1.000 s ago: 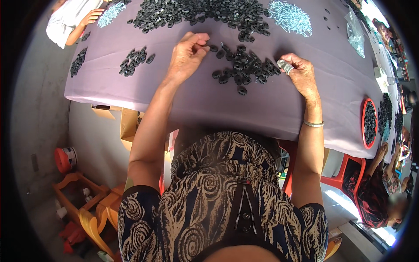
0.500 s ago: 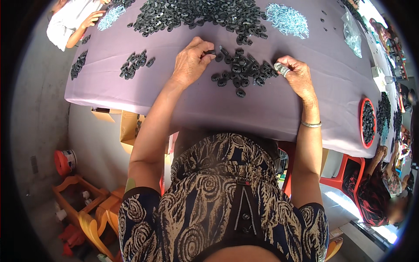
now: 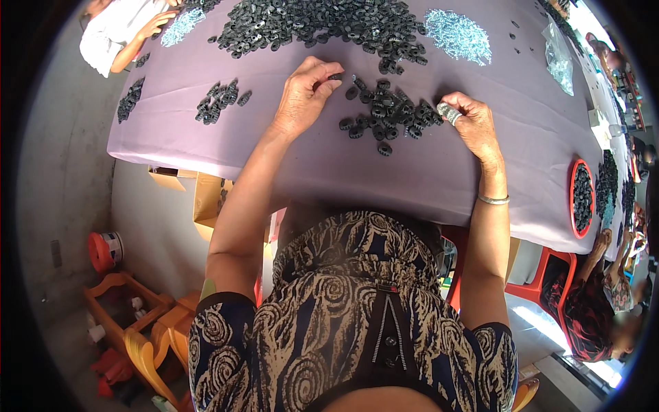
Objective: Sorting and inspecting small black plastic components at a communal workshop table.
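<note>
My left hand [image 3: 304, 97] is over the table, left of a small heap of black oval ribbed plastic pieces [image 3: 386, 110]. Between its thumb and forefinger it pinches one such black piece [image 3: 336, 77]. At the heap's right edge is my right hand [image 3: 473, 127], its fingers drawn together. A grey patterned wrap [image 3: 449, 113] covers one of its digits. Whatever those fingertips hold, if anything, is hidden. One black piece [image 3: 384, 149] lies apart on the near side of the heap.
A large pile of black pieces [image 3: 322, 27] covers the far table, beside light-blue small parts [image 3: 458, 36]. Smaller black clusters [image 3: 218, 103] lie left. A red basin [image 3: 574, 199] of black pieces stands right. Another person's hand [image 3: 156, 25] is at far left.
The whole view has shifted slightly. My left hand has drawn a little away from the small heap, still pinching a black piece. My right hand stays at the heap's right edge.
</note>
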